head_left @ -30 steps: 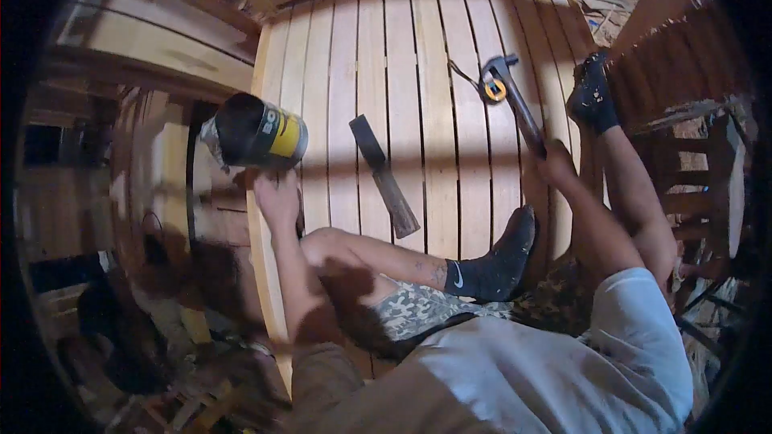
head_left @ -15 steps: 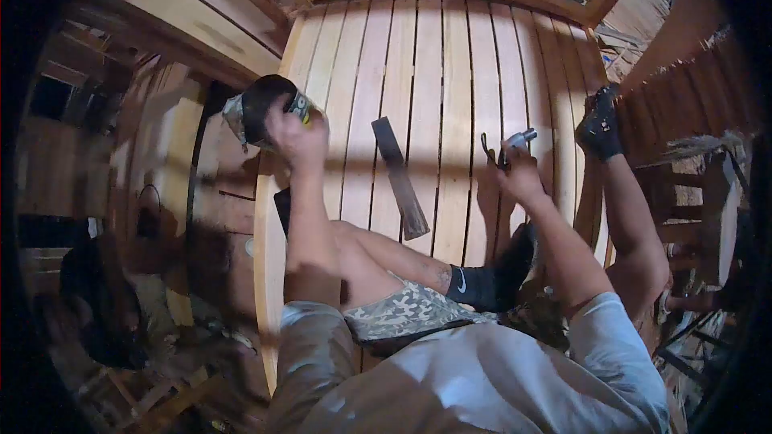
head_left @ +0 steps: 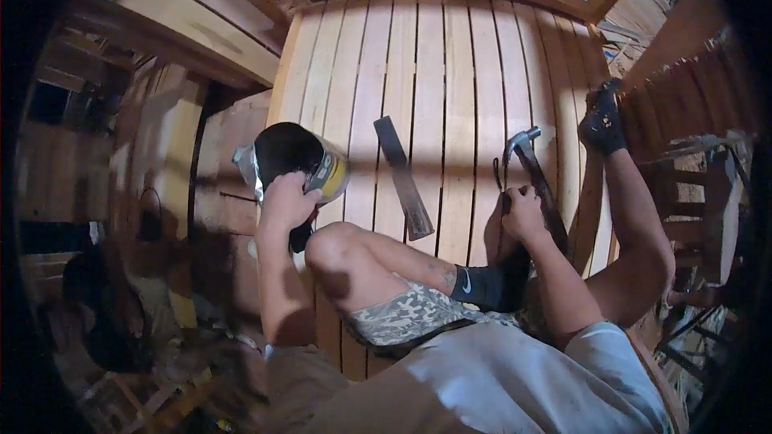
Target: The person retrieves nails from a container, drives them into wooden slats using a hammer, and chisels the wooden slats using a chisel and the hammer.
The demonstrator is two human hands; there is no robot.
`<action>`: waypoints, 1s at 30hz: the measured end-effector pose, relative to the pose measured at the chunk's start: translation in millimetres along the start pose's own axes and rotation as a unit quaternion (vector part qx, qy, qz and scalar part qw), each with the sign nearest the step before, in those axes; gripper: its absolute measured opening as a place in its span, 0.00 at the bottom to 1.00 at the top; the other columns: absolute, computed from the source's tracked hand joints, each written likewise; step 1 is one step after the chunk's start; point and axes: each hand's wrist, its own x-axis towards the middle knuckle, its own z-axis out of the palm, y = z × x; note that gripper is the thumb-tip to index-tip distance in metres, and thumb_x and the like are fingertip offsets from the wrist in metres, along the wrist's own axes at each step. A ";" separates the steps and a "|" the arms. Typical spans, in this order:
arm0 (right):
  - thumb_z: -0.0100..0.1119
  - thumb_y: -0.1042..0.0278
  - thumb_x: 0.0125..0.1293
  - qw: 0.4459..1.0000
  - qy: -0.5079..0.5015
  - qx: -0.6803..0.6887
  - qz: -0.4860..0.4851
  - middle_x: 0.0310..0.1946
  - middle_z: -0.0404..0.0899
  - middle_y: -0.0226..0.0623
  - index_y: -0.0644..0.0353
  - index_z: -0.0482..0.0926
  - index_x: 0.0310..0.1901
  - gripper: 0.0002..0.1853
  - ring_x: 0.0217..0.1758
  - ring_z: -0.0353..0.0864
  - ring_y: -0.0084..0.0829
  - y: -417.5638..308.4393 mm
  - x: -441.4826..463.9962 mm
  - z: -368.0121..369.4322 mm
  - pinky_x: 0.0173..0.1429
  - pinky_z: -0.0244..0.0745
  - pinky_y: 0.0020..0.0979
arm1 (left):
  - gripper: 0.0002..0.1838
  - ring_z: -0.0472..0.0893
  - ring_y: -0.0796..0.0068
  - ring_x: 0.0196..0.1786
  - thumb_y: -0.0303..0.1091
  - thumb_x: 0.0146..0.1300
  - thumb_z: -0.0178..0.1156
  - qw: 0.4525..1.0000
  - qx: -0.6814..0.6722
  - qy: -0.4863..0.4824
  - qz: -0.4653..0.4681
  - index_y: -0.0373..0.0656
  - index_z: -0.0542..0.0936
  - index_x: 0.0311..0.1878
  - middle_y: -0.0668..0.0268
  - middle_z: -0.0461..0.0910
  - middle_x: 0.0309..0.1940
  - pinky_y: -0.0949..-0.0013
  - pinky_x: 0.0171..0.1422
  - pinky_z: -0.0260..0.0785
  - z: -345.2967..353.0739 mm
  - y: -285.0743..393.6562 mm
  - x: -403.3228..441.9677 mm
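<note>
Head view: dark round border cuts off all four corners; lower left is dim clutter, too dark to name. One can (head_left: 334, 175) at the platform's left edge, tilted, mouth turned toward the upper left; inside black, contents not readable. Left hand (head_left: 291, 202) at the near side of its rim, fingers curled and gripping it, partly covering the label's lettering; yellow patch visible beyond. Whether the can rests on the slats or is held just clear, cannot tell. One dark object (head_left: 301, 236) below the left wrist, mostly hidden by the arm. One hammer (head_left: 524, 141) at right on the slatted wooden platform (head_left: 458, 64), head toward the far end, claw visible; handle runs back close beside the right hand (head_left: 524, 213), its near end lost in shadow. Right fingers bent, undersides hidden; cannot tell whether they grip anything. One thin dark loop (head_left: 498, 174) just ahead of them, blurred, strap or shadow unclear. One flat dark tool (head_left: 404, 178), lying slantwise between the hands, well apart from both. Two legs, one bent at the knee, one stretched out; two dark socks (head_left: 603, 124), the nearer partly in shadow
</note>
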 end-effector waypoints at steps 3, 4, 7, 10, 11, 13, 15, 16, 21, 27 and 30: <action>0.66 0.75 0.50 0.998 -0.051 -0.027 -0.010 0.63 0.65 0.57 0.57 0.76 0.58 0.29 0.62 0.70 0.61 3.3 1.7 0.3 0.68 0.69 0.51 | 0.23 0.82 0.44 0.45 0.46 0.61 0.63 0.972 -0.209 -0.087 -0.056 0.30 0.82 0.40 0.42 0.83 0.37 0.51 0.53 0.72 6.9 -30.6 24.0; 0.66 0.75 0.50 0.998 -0.049 -0.027 -0.011 0.63 0.65 0.57 0.57 0.76 0.58 0.29 0.62 0.70 0.61 3.1 4.1 1.7 0.68 0.69 0.51 | 0.24 0.83 0.44 0.45 0.47 0.61 0.61 0.928 -0.348 -0.109 -0.075 0.29 0.83 0.42 0.42 0.83 0.37 0.52 0.53 0.72 8.8 -42.5 36.8; 0.65 0.74 0.50 0.987 -0.126 -0.096 -0.038 0.59 0.70 0.54 0.57 0.81 0.51 0.22 0.61 0.71 0.58 2.5 5.7 4.1 0.66 0.71 0.50 | 0.23 0.79 0.49 0.61 0.41 0.66 0.55 0.986 -0.093 -0.122 -0.068 0.32 0.81 0.55 0.45 0.80 0.56 0.58 0.67 0.69 23.3 -46.8 90.4; 0.65 0.70 0.52 0.996 -0.012 -0.090 -0.026 0.49 0.77 0.51 0.61 0.83 0.45 0.16 0.57 0.77 0.52 -9.5 1.6 6.0 0.59 0.76 0.46 | 0.25 0.78 0.52 0.63 0.44 0.64 0.57 0.978 0.011 -0.200 -0.067 0.34 0.81 0.57 0.48 0.80 0.58 0.60 0.69 0.68 57.8 -57.7 130.1; 0.66 0.68 0.53 0.996 -0.015 0.045 -0.082 0.45 0.79 0.50 0.64 0.81 0.46 0.18 0.53 0.79 0.47 -11.6 7.1 3.2 0.55 0.77 0.43 | 0.25 0.78 0.52 0.63 0.44 0.63 0.57 0.969 0.048 -0.234 -0.064 0.34 0.81 0.57 0.48 0.80 0.58 0.61 0.69 0.68 66.9 -61.8 139.5; 0.67 0.65 0.54 0.961 -0.038 0.240 -0.135 0.41 0.82 0.51 0.68 0.79 0.48 0.21 0.46 0.84 0.42 -40.6 9.9 -27.1 0.52 0.79 0.40 | 0.25 0.78 0.53 0.63 0.44 0.63 0.58 0.959 0.079 -0.265 -0.063 0.34 0.81 0.57 0.48 0.80 0.58 0.61 0.69 0.68 81.2 -67.5 146.1; 0.67 0.61 0.56 0.896 -0.046 0.418 -0.145 0.42 0.83 0.50 0.71 0.77 0.49 0.24 0.46 0.84 0.37 -113.4 18.8 -53.8 0.53 0.78 0.37 | 0.25 0.78 0.53 0.63 0.44 0.63 0.58 0.958 0.089 -0.265 -0.069 0.34 0.81 0.57 0.49 0.80 0.58 0.61 0.69 0.68 93.3 -66.6 143.2; 0.63 0.60 0.60 0.863 -0.026 0.471 -0.180 0.41 0.82 0.49 0.72 0.77 0.50 0.24 0.44 0.84 0.37 -151.5 23.7 -64.0 0.52 0.78 0.36 | 0.25 0.78 0.53 0.63 0.44 0.63 0.58 0.959 0.094 -0.258 -0.074 0.34 0.81 0.57 0.49 0.80 0.58 0.61 0.69 0.68 95.2 -65.1 141.4; 0.60 0.64 0.59 0.796 0.049 0.453 -0.399 0.40 0.78 0.62 0.71 0.81 0.38 0.16 0.48 0.79 0.57 -327.4 24.8 -68.0 0.58 0.75 0.45 | 0.26 0.78 0.53 0.63 0.44 0.62 0.58 0.964 0.105 -0.216 -0.113 0.35 0.81 0.57 0.49 0.81 0.58 0.62 0.69 0.68 93.3 -55.2 114.7; 0.65 0.64 0.59 0.823 0.092 0.211 -0.520 0.48 0.77 0.48 0.63 0.82 0.42 0.13 0.54 0.76 0.51 -368.1 3.7 -49.4 0.61 0.74 0.47 | 0.26 0.79 0.53 0.63 0.44 0.62 0.59 0.964 0.115 -0.208 -0.122 0.36 0.81 0.57 0.50 0.81 0.58 0.63 0.69 0.68 98.5 -36.8 90.9; 0.64 0.65 0.61 0.828 0.062 0.172 -0.530 0.50 0.79 0.46 0.64 0.82 0.44 0.13 0.55 0.76 0.50 -352.3 7.3 -42.4 0.63 0.73 0.45 | 0.26 0.79 0.54 0.63 0.44 0.61 0.59 0.960 0.130 -0.217 -0.117 0.36 0.81 0.58 0.50 0.81 0.57 0.63 0.70 0.68 101.5 -36.0 88.8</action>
